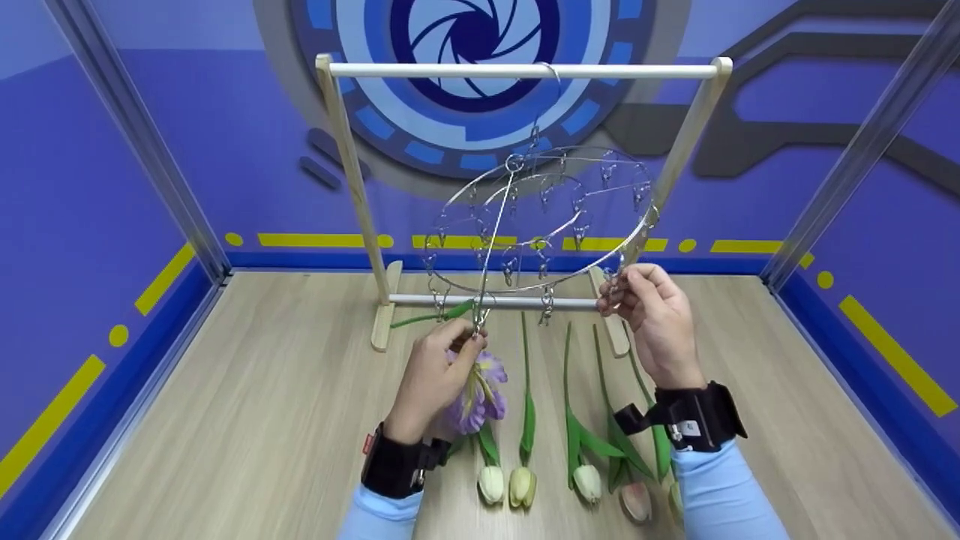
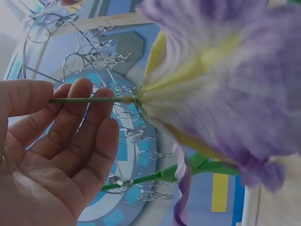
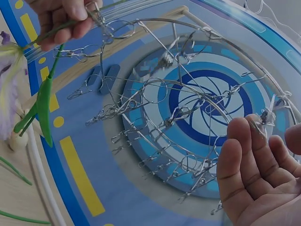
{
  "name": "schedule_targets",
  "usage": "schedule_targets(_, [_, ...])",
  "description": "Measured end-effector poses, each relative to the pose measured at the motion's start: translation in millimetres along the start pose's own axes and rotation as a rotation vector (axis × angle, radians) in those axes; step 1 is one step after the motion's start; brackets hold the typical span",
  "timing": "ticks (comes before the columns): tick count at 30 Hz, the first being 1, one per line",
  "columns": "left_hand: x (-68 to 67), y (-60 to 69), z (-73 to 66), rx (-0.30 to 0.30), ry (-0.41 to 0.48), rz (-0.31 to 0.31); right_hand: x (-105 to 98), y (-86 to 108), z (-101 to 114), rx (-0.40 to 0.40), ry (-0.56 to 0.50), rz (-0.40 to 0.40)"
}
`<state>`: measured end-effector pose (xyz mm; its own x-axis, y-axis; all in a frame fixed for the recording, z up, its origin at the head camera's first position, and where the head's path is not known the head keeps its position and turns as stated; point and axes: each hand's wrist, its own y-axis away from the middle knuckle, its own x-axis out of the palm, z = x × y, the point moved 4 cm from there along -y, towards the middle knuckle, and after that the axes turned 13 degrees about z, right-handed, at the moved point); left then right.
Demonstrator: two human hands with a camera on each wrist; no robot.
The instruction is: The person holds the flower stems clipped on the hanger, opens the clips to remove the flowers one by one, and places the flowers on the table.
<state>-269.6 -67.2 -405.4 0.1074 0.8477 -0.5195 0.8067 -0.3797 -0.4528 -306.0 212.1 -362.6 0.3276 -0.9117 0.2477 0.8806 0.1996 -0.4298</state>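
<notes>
My left hand [image 1: 439,371] pinches the thin green stem of a purple iris [image 2: 202,70] between thumb and fingers. The flower's head hangs downward below the hand. Right at those fingertips is a metal clip [image 3: 97,16] of the round hanger; whether its jaws grip the stem, I cannot tell. My right hand [image 1: 661,326] holds another small clip [image 3: 267,115] at the hanger's right rim. The wire hanger [image 1: 630,238], with rings and several dangling clips, tilts from its hook. A green stem with a leaf [image 2: 200,165] passes behind the iris in the left wrist view.
A wooden rack [image 1: 354,165] with a white top rod [image 1: 450,70] bears the hanger. On the table lie several tulips, among them a white tulip [image 1: 491,484], a yellowish tulip [image 1: 523,487] and a pink tulip [image 1: 636,501]. Blue patterned walls [image 1: 135,187] enclose the table.
</notes>
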Motion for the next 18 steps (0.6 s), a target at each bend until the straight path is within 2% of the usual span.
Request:
schedule_targets(4, [-0.9, 0.4, -5.6, 0.025, -0.002, -0.008, 5.2, 3.4, -3.6, 0.041, 0.050, -0.001])
schedule_targets(9, [-0.7, 1.2, -11.4, 0.029, 0.002, -0.004, 18.1, 12.2, -14.7, 0.133, 0.147, 0.012])
schedule_targets(13, [0.1, 1.0, -14.4, 0.026, 0.009, 0.011, 33.6, 22.3, -24.6, 0.205, 0.257, 0.108])
schedule_targets(18, [1.0, 0.3, -16.8, 0.012, 0.033, 0.023, 53.6, 31.4, -32.3, 0.225, 0.369, 0.245])
